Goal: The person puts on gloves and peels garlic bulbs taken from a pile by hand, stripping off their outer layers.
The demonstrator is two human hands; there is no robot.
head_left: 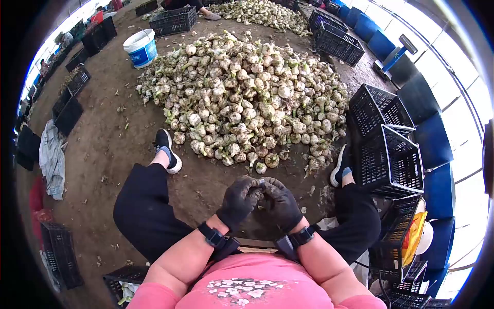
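Observation:
Both hands wear dark, soiled gloves and meet in front of the pink shirt, over the bare ground between the spread legs. My left hand (239, 202) has its fingers bent in toward the other hand. My right hand (281, 204) is curled too, its fingertips touching those of the left. A small greyish thing (262, 182) shows between the fingertips; what it is I cannot make out. Beyond the hands lies a large heap of pale, dirt-covered bulbs (247, 98), with a few loose bulbs (261, 168) at its near edge.
Black crates (389, 161) stand along the right, beside blue barrels (434, 141). A white and blue bucket (140, 48) is left of the heap. Farther back are a second bulb heap (260, 15) and another person's foot (211, 15). A pale sack (52, 159) lies at left.

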